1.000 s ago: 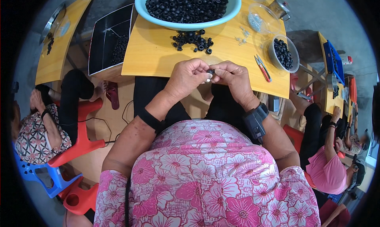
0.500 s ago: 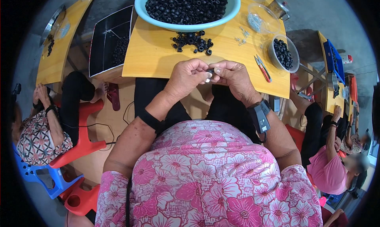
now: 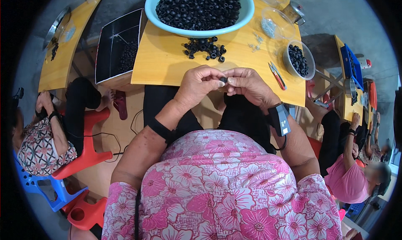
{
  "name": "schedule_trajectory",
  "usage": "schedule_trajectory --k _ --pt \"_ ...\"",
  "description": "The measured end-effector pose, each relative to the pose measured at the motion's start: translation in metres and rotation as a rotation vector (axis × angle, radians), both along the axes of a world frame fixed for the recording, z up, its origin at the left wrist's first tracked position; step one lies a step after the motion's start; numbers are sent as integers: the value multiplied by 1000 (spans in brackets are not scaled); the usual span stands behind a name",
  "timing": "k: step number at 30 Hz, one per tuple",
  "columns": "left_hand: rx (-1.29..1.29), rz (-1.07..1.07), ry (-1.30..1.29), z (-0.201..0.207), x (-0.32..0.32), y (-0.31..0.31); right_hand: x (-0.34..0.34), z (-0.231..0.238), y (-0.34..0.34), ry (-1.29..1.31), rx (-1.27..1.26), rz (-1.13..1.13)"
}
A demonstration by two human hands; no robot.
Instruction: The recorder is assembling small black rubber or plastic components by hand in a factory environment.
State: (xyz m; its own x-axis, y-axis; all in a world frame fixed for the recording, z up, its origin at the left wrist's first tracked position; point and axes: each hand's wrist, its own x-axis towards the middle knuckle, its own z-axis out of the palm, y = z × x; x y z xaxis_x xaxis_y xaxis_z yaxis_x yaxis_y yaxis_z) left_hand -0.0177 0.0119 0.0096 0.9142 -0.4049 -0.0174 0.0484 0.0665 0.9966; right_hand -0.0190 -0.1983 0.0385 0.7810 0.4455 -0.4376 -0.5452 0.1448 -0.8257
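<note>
Both my hands meet at the table's near edge. Between the fingertips of my left hand (image 3: 200, 84) and my right hand (image 3: 246, 86) is a small black rubber-like piece (image 3: 223, 79); thumbs and forefingers of both hands pinch it. Just beyond them, a loose pile of black ring-shaped pieces (image 3: 204, 47) lies on the yellow table (image 3: 163, 64). Behind that stands a light blue basin (image 3: 201, 32) heaped with the same kind of pieces (image 3: 197, 7).
Right of my hands lie red-handled thread snips (image 3: 278, 77) and a clear tub (image 3: 310, 74) of black parts. Farther back are a clear dish of small clear bits (image 3: 269, 27) and a metal mug (image 3: 294, 13). A black-lined box (image 3: 109, 51) stands left. People sit on both sides.
Both hands have shifted slightly nearer to me, still together around the small black piece. It now shows more plainly between the fingertips. The whole view has tilted a little.
</note>
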Motion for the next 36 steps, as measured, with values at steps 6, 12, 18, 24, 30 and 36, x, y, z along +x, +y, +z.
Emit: schedule_trajectory --k 6,12,18,24,30,36 --pt "110 7 -164 2 1 1 1 1 -4 16 11 74" --pt "113 -15 -147 0 3 1 -1 1 -3 21 52 99" --pt "39 -12 -66 0 0 -2 -5 -1 2 -15 59 51" --pt "-17 -45 -40 -1 -2 -4 -14 2 12 -214 -111 14" --pt "31 -77 -76 4 -3 -4 -24 1 22 -449 -337 -60" --pt "22 -85 -61 10 -2 -4 -22 -15 22 -662 -446 -118"
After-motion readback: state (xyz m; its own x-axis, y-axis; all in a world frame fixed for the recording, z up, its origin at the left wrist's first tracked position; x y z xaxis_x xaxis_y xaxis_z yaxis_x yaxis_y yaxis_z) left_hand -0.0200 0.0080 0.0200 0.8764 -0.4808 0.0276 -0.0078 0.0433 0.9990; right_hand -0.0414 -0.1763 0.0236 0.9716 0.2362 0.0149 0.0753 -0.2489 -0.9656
